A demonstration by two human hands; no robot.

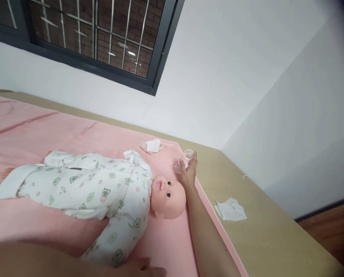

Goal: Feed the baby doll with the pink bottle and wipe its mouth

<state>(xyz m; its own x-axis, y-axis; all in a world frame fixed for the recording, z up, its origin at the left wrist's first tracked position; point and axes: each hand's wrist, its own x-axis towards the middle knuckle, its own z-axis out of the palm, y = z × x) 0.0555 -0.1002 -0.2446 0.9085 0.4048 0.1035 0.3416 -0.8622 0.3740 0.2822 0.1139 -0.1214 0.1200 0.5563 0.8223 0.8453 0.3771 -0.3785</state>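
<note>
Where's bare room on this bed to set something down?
Bare: the pink sheet between doll and wall; the tan surface nearer than the tissue. Crowded: beyond the doll's head, where the right hand grips the bottle beside a folded cloth.

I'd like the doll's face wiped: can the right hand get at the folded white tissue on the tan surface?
Probably yes: the right hand grips the small clear baby bottle, but the folded white tissue lies beside that forearm, nothing between.
</note>
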